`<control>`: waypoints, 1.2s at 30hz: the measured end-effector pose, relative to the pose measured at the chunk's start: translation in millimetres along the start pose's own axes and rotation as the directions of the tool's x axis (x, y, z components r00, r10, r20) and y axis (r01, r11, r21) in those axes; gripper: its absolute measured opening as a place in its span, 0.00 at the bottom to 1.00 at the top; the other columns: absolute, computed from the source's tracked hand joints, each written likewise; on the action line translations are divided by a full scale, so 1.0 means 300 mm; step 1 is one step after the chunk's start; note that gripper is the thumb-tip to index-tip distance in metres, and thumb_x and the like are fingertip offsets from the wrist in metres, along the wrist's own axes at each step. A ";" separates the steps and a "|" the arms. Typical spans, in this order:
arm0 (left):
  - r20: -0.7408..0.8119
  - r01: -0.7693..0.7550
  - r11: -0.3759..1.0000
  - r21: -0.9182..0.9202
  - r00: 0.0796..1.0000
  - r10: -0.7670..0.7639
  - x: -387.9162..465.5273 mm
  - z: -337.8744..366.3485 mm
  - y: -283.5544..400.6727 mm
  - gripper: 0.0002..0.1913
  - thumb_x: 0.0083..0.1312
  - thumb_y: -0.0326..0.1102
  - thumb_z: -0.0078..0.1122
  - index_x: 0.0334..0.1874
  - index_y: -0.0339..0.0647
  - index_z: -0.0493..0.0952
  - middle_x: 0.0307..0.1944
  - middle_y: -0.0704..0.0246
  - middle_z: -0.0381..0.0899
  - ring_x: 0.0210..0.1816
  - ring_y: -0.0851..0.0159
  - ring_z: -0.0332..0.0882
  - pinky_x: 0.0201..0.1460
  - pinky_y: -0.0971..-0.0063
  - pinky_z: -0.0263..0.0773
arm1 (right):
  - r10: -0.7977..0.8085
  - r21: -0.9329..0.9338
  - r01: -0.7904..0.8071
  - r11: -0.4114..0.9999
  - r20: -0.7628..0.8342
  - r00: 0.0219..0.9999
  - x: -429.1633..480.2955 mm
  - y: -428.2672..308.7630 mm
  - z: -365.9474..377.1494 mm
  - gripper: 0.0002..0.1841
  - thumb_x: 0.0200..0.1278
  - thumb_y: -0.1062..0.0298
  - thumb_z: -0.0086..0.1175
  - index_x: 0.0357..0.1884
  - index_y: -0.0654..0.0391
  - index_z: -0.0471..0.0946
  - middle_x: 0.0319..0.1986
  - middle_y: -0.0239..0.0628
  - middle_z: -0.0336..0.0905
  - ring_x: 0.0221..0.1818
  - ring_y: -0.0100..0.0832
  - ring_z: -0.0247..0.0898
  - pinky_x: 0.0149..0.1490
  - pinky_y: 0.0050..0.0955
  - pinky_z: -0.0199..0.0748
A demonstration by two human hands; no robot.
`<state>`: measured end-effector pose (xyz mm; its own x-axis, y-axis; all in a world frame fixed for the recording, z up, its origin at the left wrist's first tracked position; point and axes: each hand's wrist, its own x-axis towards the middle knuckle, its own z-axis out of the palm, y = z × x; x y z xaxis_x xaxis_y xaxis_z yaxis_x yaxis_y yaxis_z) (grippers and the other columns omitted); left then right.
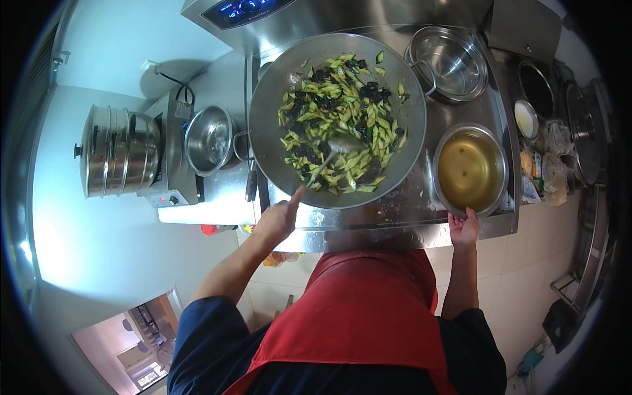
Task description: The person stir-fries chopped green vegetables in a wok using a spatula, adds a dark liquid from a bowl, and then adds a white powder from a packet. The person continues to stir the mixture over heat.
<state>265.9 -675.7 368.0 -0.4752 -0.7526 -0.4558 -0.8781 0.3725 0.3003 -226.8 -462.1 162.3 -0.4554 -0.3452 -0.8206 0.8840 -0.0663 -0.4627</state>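
My left hand (277,220) grips the handle of a metal ladle (345,143), whose bowl lies among the food in a large two-handled wok (269,163). Diamond-cut green vegetable slices (380,131), which look like cucumber, are mixed with dark pieces (373,92) like wood ear fungus. On the right, my right hand (464,228) holds the near rim of a steel bowl (504,173) from below with its fingertips. Yellowish clear liquid (466,168) fills much of that bowl, which rests at the right side of the steel cooktop.
Nested steel bowls (448,64) stand behind the liquid bowl. Left of the wok are another steel bowl (210,140), a dark-handled utensil (251,185) and a stacked steamer (118,150). Bagged items and containers (554,180) line the far right. The counter's steel front edge (375,237) is before me.
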 end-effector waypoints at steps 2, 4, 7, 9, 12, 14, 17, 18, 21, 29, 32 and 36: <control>-0.108 -0.012 1.000 -0.012 0.994 0.011 0.129 0.005 -0.011 0.28 0.76 0.29 0.49 0.79 0.42 0.66 0.32 0.43 0.84 0.35 0.38 0.86 0.39 0.46 0.79 | -0.004 0.002 0.004 1.000 -0.004 1.000 0.003 -0.005 -0.003 0.09 0.79 0.64 0.53 0.53 0.57 0.77 0.48 0.34 0.83 0.51 0.33 0.80 0.63 0.41 0.81; -0.218 -0.043 0.999 -0.033 0.975 0.035 0.240 -0.002 -0.018 0.27 0.75 0.29 0.51 0.77 0.39 0.68 0.29 0.44 0.83 0.31 0.40 0.86 0.35 0.48 0.79 | -0.007 -0.008 0.007 1.000 0.000 1.000 -0.004 -0.010 0.002 0.09 0.79 0.64 0.53 0.53 0.57 0.77 0.48 0.35 0.84 0.50 0.33 0.80 0.62 0.42 0.82; -0.324 -0.107 0.979 -0.172 0.945 0.046 0.357 -0.056 -0.006 0.27 0.75 0.30 0.53 0.76 0.38 0.69 0.25 0.50 0.82 0.25 0.50 0.85 0.30 0.54 0.77 | 0.018 -0.011 -0.018 1.000 -0.048 0.999 -0.015 -0.017 0.016 0.09 0.79 0.65 0.53 0.52 0.57 0.77 0.48 0.35 0.83 0.50 0.34 0.80 0.62 0.42 0.82; -0.296 -0.117 0.910 -0.399 0.955 -0.007 0.372 -0.149 0.048 0.26 0.76 0.31 0.53 0.76 0.39 0.71 0.21 0.58 0.80 0.20 0.60 0.82 0.25 0.60 0.75 | 0.009 -0.003 -0.009 1.000 -0.051 0.999 -0.006 -0.017 0.002 0.10 0.80 0.64 0.53 0.53 0.57 0.77 0.49 0.36 0.83 0.51 0.35 0.80 0.63 0.43 0.82; -0.001 0.151 0.799 -0.582 0.983 -0.186 0.295 -0.281 0.111 0.25 0.75 0.34 0.54 0.75 0.39 0.74 0.22 0.67 0.79 0.21 0.73 0.77 0.25 0.73 0.73 | -0.007 0.002 0.007 1.000 -0.045 0.999 -0.011 -0.007 0.001 0.11 0.80 0.63 0.53 0.55 0.57 0.76 0.50 0.36 0.82 0.52 0.36 0.79 0.63 0.43 0.81; 0.096 0.248 0.841 -0.481 0.968 -0.230 0.237 -0.346 0.136 0.25 0.75 0.34 0.54 0.73 0.38 0.75 0.28 0.60 0.85 0.25 0.62 0.85 0.32 0.66 0.79 | -0.017 0.005 0.017 1.000 -0.059 0.998 -0.020 0.003 0.002 0.12 0.80 0.61 0.53 0.55 0.57 0.76 0.49 0.36 0.82 0.52 0.36 0.79 0.62 0.43 0.81; -0.360 -0.237 0.968 -0.077 0.912 0.195 0.209 -0.188 -0.055 0.24 0.76 0.34 0.54 0.73 0.39 0.74 0.33 0.52 0.87 0.33 0.47 0.88 0.38 0.56 0.82 | -0.011 0.008 0.012 1.000 -0.078 0.997 -0.045 0.013 0.048 0.13 0.80 0.60 0.54 0.55 0.57 0.75 0.48 0.35 0.82 0.50 0.35 0.79 0.60 0.41 0.82; -0.239 -0.138 0.987 -0.081 0.964 0.115 0.177 -0.205 -0.044 0.25 0.76 0.33 0.53 0.75 0.41 0.72 0.39 0.47 0.87 0.40 0.39 0.87 0.45 0.49 0.82 | -0.009 0.018 0.011 1.000 -0.086 0.996 -0.075 0.013 0.074 0.13 0.80 0.59 0.54 0.55 0.56 0.75 0.48 0.35 0.82 0.49 0.35 0.79 0.58 0.40 0.82; 0.033 0.058 0.994 0.097 0.998 -0.061 0.074 -0.273 -0.026 0.28 0.77 0.33 0.53 0.79 0.48 0.67 0.40 0.42 0.86 0.42 0.36 0.86 0.45 0.46 0.80 | -0.006 0.030 0.008 1.000 -0.065 0.998 -0.090 0.028 0.053 0.13 0.80 0.58 0.54 0.55 0.55 0.76 0.47 0.35 0.81 0.48 0.35 0.79 0.55 0.37 0.83; 0.090 -0.058 0.982 0.182 0.995 0.042 0.193 -0.306 -0.057 0.26 0.76 0.31 0.52 0.76 0.52 0.70 0.37 0.45 0.86 0.41 0.38 0.87 0.43 0.45 0.80 | -0.065 0.062 0.055 0.997 0.185 0.981 -0.017 0.033 0.015 0.17 0.76 0.64 0.56 0.61 0.58 0.75 0.57 0.42 0.81 0.55 0.39 0.80 0.56 0.39 0.84; 0.021 -0.133 0.984 0.120 0.991 0.131 0.353 -0.341 -0.036 0.24 0.74 0.29 0.53 0.72 0.51 0.75 0.39 0.46 0.87 0.43 0.41 0.87 0.45 0.47 0.81 | -0.072 0.042 0.068 0.997 0.112 0.991 -0.055 0.012 0.094 0.19 0.73 0.69 0.56 0.62 0.62 0.74 0.61 0.46 0.79 0.58 0.42 0.79 0.59 0.40 0.84; -0.076 -0.264 0.964 0.032 0.961 0.266 0.435 -0.410 0.009 0.21 0.73 0.29 0.55 0.67 0.47 0.80 0.39 0.50 0.88 0.42 0.45 0.89 0.47 0.54 0.82 | -0.127 0.045 0.123 0.991 0.095 0.987 0.055 0.035 0.013 0.20 0.69 0.75 0.55 0.62 0.66 0.74 0.60 0.46 0.79 0.59 0.43 0.79 0.61 0.41 0.83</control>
<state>208.5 -839.8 412.3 -0.6856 -0.6655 -0.2950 -0.7230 0.5752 0.3828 -224.6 -472.0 145.2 -0.5516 -0.4212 -0.7199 0.8253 -0.1506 -0.5442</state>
